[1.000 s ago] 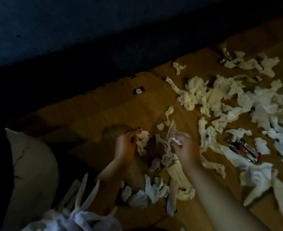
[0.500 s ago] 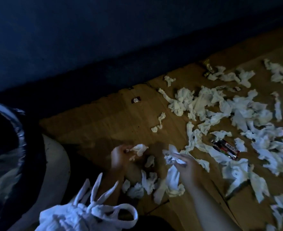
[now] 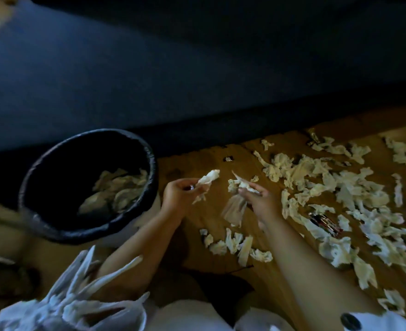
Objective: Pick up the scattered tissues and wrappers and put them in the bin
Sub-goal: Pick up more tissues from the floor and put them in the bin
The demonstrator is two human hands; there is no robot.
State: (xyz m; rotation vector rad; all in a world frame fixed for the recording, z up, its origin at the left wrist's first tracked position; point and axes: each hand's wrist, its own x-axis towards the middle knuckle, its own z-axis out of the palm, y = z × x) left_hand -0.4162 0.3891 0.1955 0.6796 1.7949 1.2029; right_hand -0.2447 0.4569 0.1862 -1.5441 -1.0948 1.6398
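I see the left hand (image 3: 180, 194) pinching a crumpled tissue (image 3: 208, 179) just to the right of the bin (image 3: 153, 168), up off the floor (image 3: 197, 161). The right hand (image 3: 259, 201) grips a bunch of tissues (image 3: 241, 185), and one loose piece hangs down under it. The bin stands at the left end of the floor, near its far edge, with some tissues inside. I think the step now is to carry both handfuls over the rim and let go. To do it well, I would tuck the hanging piece in so it can't drop, and open each hand only right above the hole. More scattered tissues (image 3: 340, 187) and a red wrapper (image 3: 323, 220) lie toward the floor's right edge.
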